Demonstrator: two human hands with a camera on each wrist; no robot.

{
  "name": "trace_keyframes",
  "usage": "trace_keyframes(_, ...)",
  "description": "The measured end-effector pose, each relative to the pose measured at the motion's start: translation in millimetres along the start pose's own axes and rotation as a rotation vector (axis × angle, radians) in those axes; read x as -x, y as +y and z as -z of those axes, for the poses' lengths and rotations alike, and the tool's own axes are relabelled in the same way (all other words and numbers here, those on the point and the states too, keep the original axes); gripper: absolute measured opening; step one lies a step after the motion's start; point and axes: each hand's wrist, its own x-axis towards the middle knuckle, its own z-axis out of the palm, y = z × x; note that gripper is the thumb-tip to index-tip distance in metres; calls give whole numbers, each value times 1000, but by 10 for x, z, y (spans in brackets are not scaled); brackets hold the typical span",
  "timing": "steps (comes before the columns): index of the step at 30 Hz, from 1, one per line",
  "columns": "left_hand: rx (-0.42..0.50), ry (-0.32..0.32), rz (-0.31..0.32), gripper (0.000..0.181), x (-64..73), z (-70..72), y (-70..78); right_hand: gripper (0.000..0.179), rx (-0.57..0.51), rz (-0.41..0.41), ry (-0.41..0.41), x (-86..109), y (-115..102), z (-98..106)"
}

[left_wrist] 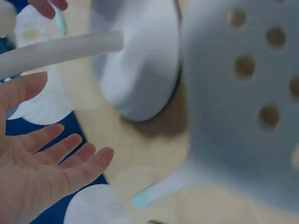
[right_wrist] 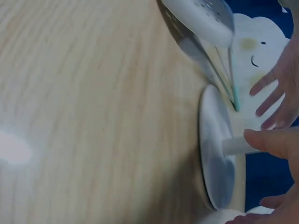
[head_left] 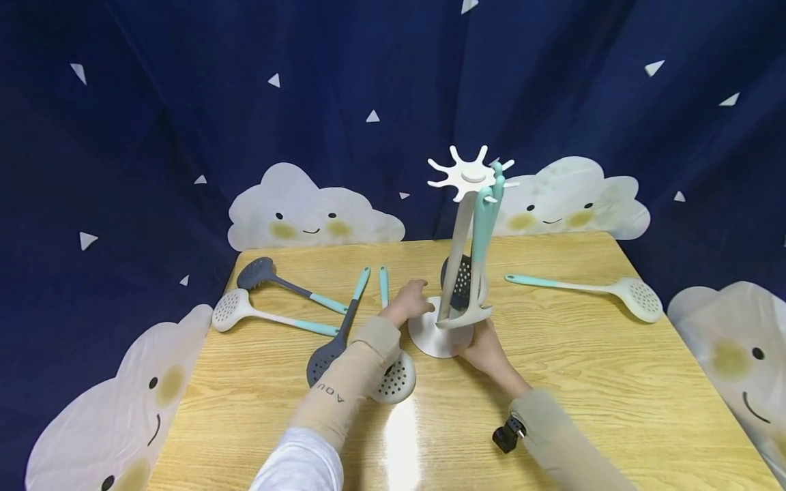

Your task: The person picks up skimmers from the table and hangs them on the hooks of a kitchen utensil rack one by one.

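Observation:
A white utensil stand (head_left: 451,286) has a round base (head_left: 432,341) and a top ring of hooks (head_left: 473,174). Teal-handled utensils (head_left: 484,225) hang on its right side, among them a dark perforated skimmer (head_left: 460,283). My left hand (head_left: 408,305) is at the base's left side; the left wrist view shows this hand (left_wrist: 42,172) with spread fingers and nothing in them. By the base's right edge is my right hand (head_left: 483,346), its fingertips partly hidden in the head view. In the right wrist view its thumb (right_wrist: 271,140) is near the pole (right_wrist: 238,145), fingers loose.
Left on the wooden table lie a dark skimmer (head_left: 258,273), a white skimmer (head_left: 230,310) and a dark slotted turner (head_left: 325,358). Another white skimmer (head_left: 396,382) is partly under my left forearm. One more white skimmer (head_left: 641,300) lies at right. A navy curtain (head_left: 344,54) hangs behind.

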Motion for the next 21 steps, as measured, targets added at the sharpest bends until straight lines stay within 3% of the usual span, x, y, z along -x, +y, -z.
trace_keyframes(3, -39, -47, 43, 62, -42, -134, -38, 103, 32, -28, -39, 13, 30, -107)
trace_keyframes(5, -67, -62, 32, 64, -172, -276, -177, 107, 45, -66, -60, 24, 48, -169)
trace_keyframes(8, -90, -107, 67, 66, -294, -409, -278, 111, 66, -76, -46, 35, 70, -258)
trace_keyframes(11, -66, -127, 105, 64, -325, -450, -294, 112, 144, -41, -4, 40, 61, -327)
trace_keyframes(12, -66, -139, 143, 64, -303, -440, -252, 112, 171, -33, 8, 38, 54, -347)
trace_keyframes(14, -68, -112, 150, 64, -307, -473, -265, 110, 229, -9, 33, 34, 34, -382)
trace_keyframes(17, -73, -61, 93, 73, -510, -650, -507, 108, 302, -14, 50, 28, 10, -421)
trace_keyframes(21, -26, -57, 96, 82, -518, -660, -525, 107, 345, -15, 65, 22, 3, -450)
